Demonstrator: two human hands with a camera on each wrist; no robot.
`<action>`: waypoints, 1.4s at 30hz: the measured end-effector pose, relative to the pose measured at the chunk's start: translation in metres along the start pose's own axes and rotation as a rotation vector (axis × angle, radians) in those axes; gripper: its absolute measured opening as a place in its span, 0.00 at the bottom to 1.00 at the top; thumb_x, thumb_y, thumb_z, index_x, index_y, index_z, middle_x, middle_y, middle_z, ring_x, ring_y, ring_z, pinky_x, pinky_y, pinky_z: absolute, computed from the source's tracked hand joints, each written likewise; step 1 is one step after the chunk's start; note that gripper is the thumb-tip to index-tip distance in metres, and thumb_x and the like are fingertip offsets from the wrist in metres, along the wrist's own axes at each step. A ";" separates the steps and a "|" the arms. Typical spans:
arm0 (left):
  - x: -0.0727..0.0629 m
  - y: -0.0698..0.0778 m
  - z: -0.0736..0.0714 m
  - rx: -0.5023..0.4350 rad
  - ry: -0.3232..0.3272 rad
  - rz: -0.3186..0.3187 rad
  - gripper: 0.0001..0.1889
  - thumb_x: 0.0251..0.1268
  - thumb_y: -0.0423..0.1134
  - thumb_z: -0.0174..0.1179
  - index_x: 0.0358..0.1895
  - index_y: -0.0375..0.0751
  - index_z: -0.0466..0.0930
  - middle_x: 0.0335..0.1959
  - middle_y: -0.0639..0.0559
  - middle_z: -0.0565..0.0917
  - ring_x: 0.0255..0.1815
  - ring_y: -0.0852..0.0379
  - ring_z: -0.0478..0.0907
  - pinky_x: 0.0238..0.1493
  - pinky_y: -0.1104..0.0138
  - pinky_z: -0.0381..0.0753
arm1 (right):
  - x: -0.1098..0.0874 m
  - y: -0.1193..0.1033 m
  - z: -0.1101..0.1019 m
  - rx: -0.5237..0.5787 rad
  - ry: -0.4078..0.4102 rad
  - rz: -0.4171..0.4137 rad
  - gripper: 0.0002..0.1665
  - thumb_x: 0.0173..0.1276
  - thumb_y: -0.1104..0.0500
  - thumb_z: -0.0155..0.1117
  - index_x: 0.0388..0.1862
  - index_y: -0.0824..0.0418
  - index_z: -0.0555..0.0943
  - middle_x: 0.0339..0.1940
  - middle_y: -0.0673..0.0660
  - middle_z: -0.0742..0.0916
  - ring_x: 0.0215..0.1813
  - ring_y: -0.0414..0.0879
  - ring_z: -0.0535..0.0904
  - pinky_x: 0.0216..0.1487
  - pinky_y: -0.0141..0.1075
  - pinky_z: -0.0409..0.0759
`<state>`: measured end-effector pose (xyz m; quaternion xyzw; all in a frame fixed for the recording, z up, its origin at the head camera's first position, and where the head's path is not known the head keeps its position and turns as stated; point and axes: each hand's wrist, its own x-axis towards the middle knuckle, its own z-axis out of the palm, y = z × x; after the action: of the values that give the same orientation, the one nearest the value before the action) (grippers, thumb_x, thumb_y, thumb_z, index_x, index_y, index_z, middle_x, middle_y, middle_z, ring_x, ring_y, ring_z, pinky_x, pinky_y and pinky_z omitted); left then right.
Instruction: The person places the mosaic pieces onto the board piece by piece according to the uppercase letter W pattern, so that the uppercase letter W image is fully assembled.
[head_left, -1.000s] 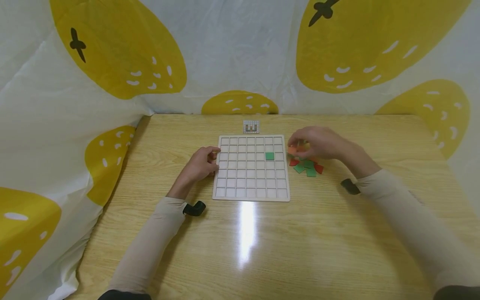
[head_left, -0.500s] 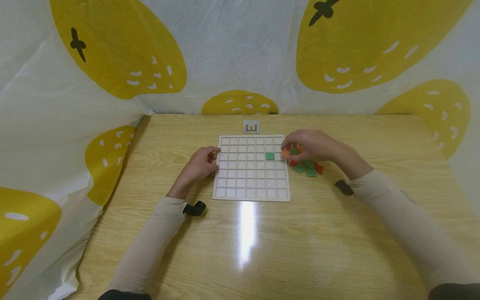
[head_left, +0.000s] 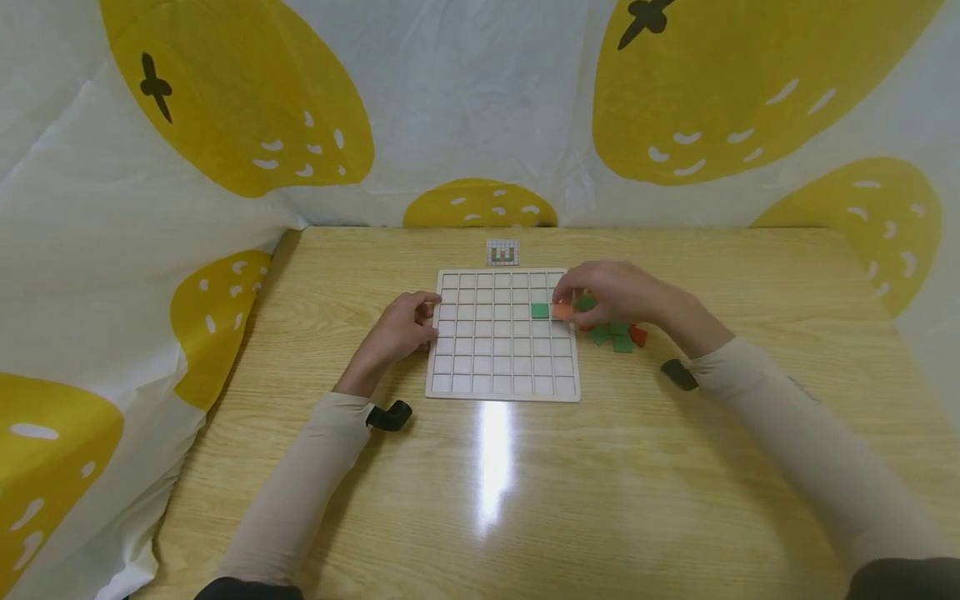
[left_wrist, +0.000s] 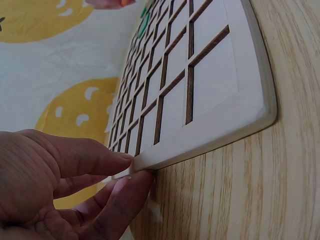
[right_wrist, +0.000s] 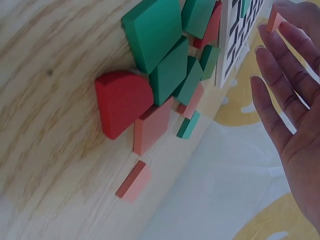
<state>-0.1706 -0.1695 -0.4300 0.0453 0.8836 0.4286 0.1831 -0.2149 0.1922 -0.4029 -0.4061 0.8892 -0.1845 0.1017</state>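
A pale wooden grid board point(head_left: 493, 400) lies on the table with one green square tile point(head_left: 540, 311) set in a cell on its right side. My left hand point(head_left: 405, 325) holds the board's left edge; in the left wrist view its fingers point(left_wrist: 131, 200) and thumb meet the rim. My right hand point(head_left: 618, 292) pinches an orange square tile point(head_left: 562, 312) over the board's right border, just right of the green tile. In the right wrist view, the orange tile point(right_wrist: 273, 20) sits between the fingertips, and the other fingers are spread.
Right of the board lies a loose pile of green tiles point(right_wrist: 169, 71), orange tiles point(right_wrist: 152, 125) and red rounded tiles point(right_wrist: 123, 102). A small pattern card point(head_left: 502, 252) lies behind the board. A patterned curtain point(head_left: 480, 100) borders the table point(head_left: 420, 500).
My right hand has moved left from the pile to the board's right side, carrying the orange tile. My left hand has stayed at the board's edge.
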 end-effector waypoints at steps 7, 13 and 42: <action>0.001 -0.001 0.000 -0.003 -0.003 0.002 0.31 0.65 0.24 0.62 0.72 0.36 0.69 0.51 0.39 0.71 0.43 0.49 0.72 0.35 0.63 0.83 | 0.004 -0.004 0.003 -0.012 -0.018 0.004 0.15 0.61 0.53 0.75 0.48 0.49 0.86 0.41 0.45 0.87 0.45 0.44 0.82 0.45 0.43 0.81; 0.001 -0.002 0.000 -0.006 -0.003 0.005 0.31 0.65 0.24 0.62 0.72 0.36 0.69 0.50 0.40 0.71 0.42 0.49 0.72 0.34 0.64 0.83 | 0.007 -0.007 0.006 -0.003 -0.025 -0.014 0.15 0.61 0.54 0.75 0.47 0.51 0.86 0.41 0.46 0.87 0.45 0.44 0.82 0.46 0.43 0.81; 0.002 -0.003 0.002 -0.011 -0.004 -0.011 0.31 0.66 0.24 0.62 0.72 0.38 0.69 0.51 0.40 0.71 0.43 0.48 0.72 0.35 0.64 0.83 | 0.014 -0.008 0.022 -0.021 -0.004 -0.116 0.09 0.65 0.54 0.72 0.44 0.50 0.85 0.41 0.44 0.85 0.43 0.43 0.82 0.39 0.39 0.81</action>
<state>-0.1716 -0.1698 -0.4337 0.0403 0.8812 0.4321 0.1875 -0.2110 0.1707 -0.4204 -0.4583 0.8660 -0.1797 0.0883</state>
